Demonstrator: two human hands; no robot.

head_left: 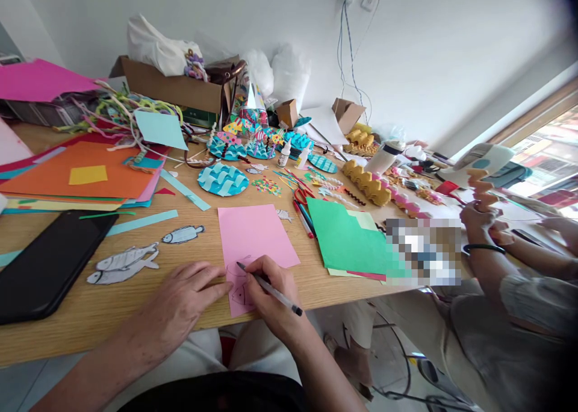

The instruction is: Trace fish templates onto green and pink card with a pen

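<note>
A pink sheet of paper (257, 234) lies on the table before me, with thin dark lines of a drawing at its lower left. My right hand (275, 291) grips a pen (275, 293), its tip touching the paper beside those lines. The fingertips of my left hand (185, 297) rest at the sheet's left edge, fingers extended and holding nothing. Left of that hand lie grey paper fish cutouts (124, 264) and a smaller bluish paper fish (183, 234). Part of the drawing is hidden by my right hand.
A black phone (54, 267) lies at the left, near stacked coloured paper (40, 171). Green paper (347, 237), red scissors (303, 195) and markers (304, 219) are on the right. Glue bottles (284, 154) and sea-themed paper crafts (223, 179) stand farther back. Another person's hands (481, 216) work at the right.
</note>
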